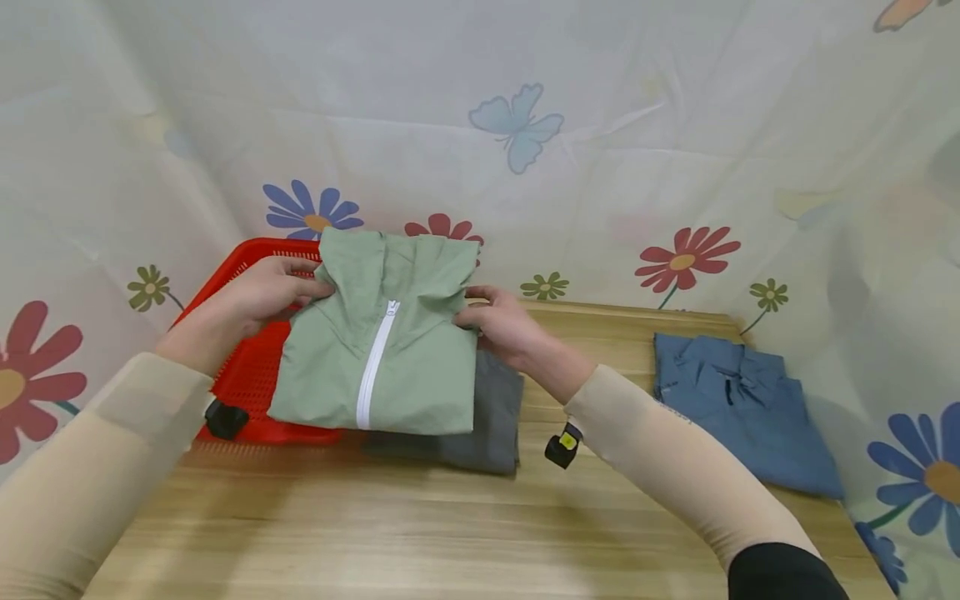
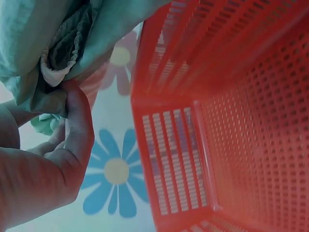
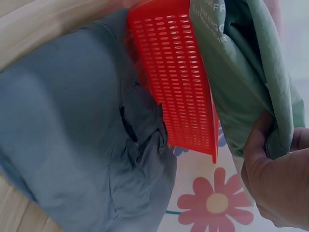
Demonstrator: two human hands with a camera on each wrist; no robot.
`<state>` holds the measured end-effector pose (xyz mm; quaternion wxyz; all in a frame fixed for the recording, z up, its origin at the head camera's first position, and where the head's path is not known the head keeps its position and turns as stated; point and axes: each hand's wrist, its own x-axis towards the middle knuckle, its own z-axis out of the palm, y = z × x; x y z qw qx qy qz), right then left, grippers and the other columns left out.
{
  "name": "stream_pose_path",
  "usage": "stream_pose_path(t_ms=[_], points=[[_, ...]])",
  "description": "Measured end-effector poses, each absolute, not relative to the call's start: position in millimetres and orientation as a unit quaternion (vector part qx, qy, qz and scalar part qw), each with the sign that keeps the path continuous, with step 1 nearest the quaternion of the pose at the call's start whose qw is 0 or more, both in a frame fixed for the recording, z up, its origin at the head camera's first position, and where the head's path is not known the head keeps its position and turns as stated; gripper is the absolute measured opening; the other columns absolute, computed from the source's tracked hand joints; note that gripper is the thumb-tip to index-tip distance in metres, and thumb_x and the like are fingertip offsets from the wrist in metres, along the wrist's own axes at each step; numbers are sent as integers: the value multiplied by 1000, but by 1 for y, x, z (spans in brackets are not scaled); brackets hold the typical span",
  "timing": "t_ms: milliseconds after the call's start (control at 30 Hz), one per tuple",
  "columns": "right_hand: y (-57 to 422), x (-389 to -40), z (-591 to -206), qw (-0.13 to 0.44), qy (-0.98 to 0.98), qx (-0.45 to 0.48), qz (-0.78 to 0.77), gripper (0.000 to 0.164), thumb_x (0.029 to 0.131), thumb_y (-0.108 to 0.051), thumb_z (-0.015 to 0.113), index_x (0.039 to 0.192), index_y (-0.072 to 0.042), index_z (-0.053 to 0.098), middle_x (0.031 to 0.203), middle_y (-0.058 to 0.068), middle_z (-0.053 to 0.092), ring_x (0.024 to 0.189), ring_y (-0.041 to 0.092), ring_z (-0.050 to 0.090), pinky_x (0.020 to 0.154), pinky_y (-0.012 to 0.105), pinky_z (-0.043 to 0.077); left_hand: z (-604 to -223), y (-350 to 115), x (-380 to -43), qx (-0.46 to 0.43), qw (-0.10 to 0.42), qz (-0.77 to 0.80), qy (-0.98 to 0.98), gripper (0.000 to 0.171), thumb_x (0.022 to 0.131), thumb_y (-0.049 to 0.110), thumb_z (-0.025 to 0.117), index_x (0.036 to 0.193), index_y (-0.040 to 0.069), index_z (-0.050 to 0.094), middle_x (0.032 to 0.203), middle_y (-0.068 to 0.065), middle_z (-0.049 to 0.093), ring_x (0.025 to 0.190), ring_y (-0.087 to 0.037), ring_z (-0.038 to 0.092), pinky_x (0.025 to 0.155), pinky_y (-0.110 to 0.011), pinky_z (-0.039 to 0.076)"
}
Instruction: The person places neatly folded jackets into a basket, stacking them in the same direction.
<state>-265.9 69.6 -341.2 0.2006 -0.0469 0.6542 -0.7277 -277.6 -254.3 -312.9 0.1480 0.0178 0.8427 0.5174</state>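
Observation:
A folded light green jacket (image 1: 427,358) with a white zipper hangs between my two hands, overlapping the red basket in the head view. My left hand (image 1: 266,292) pinches its upper left edge; in the left wrist view the thumb and fingers close on the green cloth (image 2: 48,99). On the other side my right hand (image 1: 506,321) pinches the upper right edge, with the fabric bunched between thumb and fingers in the right wrist view. Below and partly behind the jacket lies a folded dark grey garment (image 1: 495,417), its left part hidden.
The red plastic basket (image 1: 251,375) with perforated walls stands at the left of the wooden table (image 1: 375,533). A folded blue garment (image 1: 742,417) lies at the table's right end. A white flower-printed curtain (image 1: 600,192) rises behind and along both sides.

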Motion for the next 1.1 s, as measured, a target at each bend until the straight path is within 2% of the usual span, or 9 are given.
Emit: stream_pose_path(t_ms=[167, 333, 433, 633, 867, 1100], points=[[55, -269, -339, 201, 652, -52, -730, 62, 96, 5, 59, 154, 0, 37, 144, 18, 47, 116, 29, 58, 97, 47, 51, -309, -271, -282, 23, 151, 506, 849, 64, 102, 25, 66, 153, -4, 39, 114, 1, 62, 90, -14, 65, 80, -29, 59], [40, -275, -340, 203, 653, -66, -726, 61, 98, 4, 57, 154, 0, 36, 149, 18, 44, 120, 30, 57, 99, 49, 50, -309, -287, -288, 28, 154, 514, 843, 66, 103, 21, 64, 154, -6, 33, 114, 2, 59, 90, -11, 65, 80, -29, 59], [32, -278, -341, 205, 653, -73, -725, 59, 98, 4, 57, 153, 2, 37, 145, 20, 47, 117, 29, 58, 97, 48, 51, -311, -296, -293, 27, 157, 513, 843, 68, 104, 21, 63, 156, -6, 29, 120, -2, 56, 90, -10, 64, 81, -29, 59], [17, -279, -342, 213, 651, -72, -726, 57, 97, 4, 58, 151, 2, 39, 135, 16, 52, 110, 26, 58, 91, 43, 54, -314, -315, -300, 39, 170, 478, 861, 76, 106, 23, 59, 159, -9, 14, 143, -20, 43, 96, -8, 60, 83, -27, 57], [-5, -282, -341, 201, 648, -67, -732, 55, 97, 4, 59, 149, 1, 43, 123, 10, 57, 106, 24, 61, 87, 41, 54, -315, -335, -304, 53, 177, 456, 870, 76, 107, 25, 57, 157, -10, 13, 137, -20, 48, 98, -15, 63, 84, -31, 58], [-25, -283, -344, 177, 661, -61, -727, 54, 95, 4, 62, 147, 1, 47, 122, 9, 57, 101, 22, 62, 92, 46, 53, -315, -353, -307, 61, 162, 438, 882, 76, 107, 31, 56, 158, -7, 14, 147, -28, 39, 100, -12, 62, 84, -30, 57]])
